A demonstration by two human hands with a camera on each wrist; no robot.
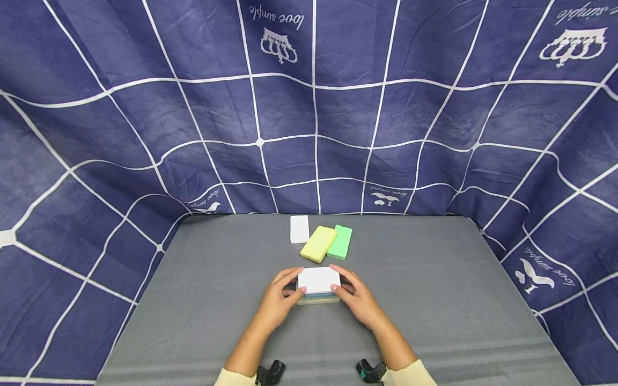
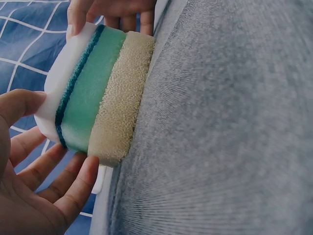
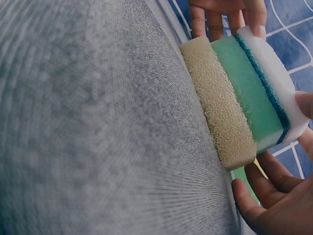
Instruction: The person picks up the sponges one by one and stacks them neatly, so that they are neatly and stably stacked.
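A stack of sponges stands on the grey cloth in front of me. At the bottom lies a porous beige sponge (image 2: pixel 126 90). Above it comes a green sponge (image 2: pixel 90 98) with a dark teal scouring layer on its upper side. On top sits a white sponge (image 1: pixel 318 280). My left hand (image 1: pixel 279 299) holds the white sponge at its left end, thumb on the near edge and a finger at the far corner. At the right end my right hand (image 1: pixel 359 300) grips it the same way. Lower fingers of both hands lie beside the layers underneath.
Behind the stack, a yellow sponge (image 1: pixel 318 244) partly overlaps a bright green sponge (image 1: pixel 340 242). Another white sponge (image 1: pixel 299 229) lies left of them. A blue curtain (image 1: pixel 338 112) with white lines encloses the grey table (image 1: pixel 434 300) at the back and sides.
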